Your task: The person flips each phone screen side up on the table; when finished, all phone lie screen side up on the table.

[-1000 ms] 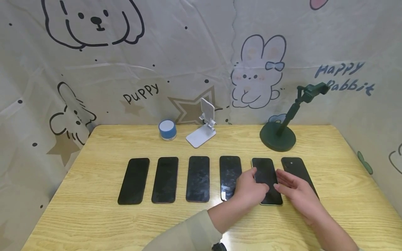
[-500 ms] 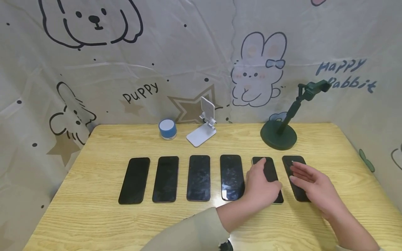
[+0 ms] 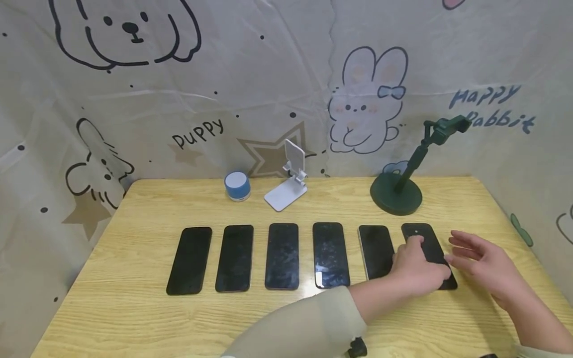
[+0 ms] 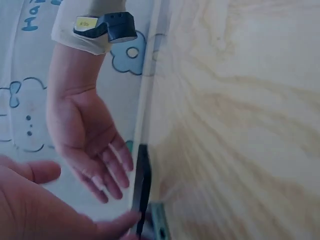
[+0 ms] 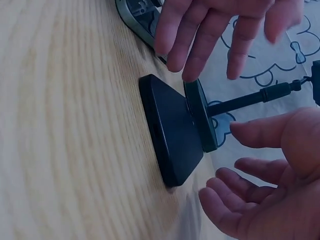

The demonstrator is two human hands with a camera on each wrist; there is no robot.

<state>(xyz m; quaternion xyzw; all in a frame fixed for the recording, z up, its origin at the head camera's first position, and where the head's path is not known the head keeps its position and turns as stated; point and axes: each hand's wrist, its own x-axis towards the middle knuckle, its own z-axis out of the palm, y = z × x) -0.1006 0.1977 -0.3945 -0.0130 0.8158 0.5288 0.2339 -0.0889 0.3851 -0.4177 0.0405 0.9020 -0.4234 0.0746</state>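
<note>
Several dark smartphones lie in a row across the wooden table. My left hand (image 3: 418, 268) is over the rightmost phone (image 3: 429, 243), covering its lower part in the head view. In the right wrist view, the left hand's fingers (image 5: 200, 37) extend loosely above that phone (image 5: 172, 130), with a gap showing between. My right hand (image 3: 485, 263) hovers just right of the same phone, palm turned toward it, fingers relaxed and holding nothing. The left wrist view has the right hand (image 4: 92, 130) near the phone's edge (image 4: 143, 175). Beside the left forearm lies the neighbouring phone (image 3: 376, 248).
Toward the back stand a blue-and-white round speaker (image 3: 238, 186), a white folding phone stand (image 3: 286, 191) and a dark green stand with a jointed arm (image 3: 396, 194). Further phones (image 3: 330, 253) lie to the left. A cartoon-printed cloth (image 3: 250, 74) hangs behind the table (image 3: 179, 323).
Both hands have shifted right: the left from the second phone from the right to over the rightmost one, the right from over the rightmost phone to its outer side. The phones remain in their row.
</note>
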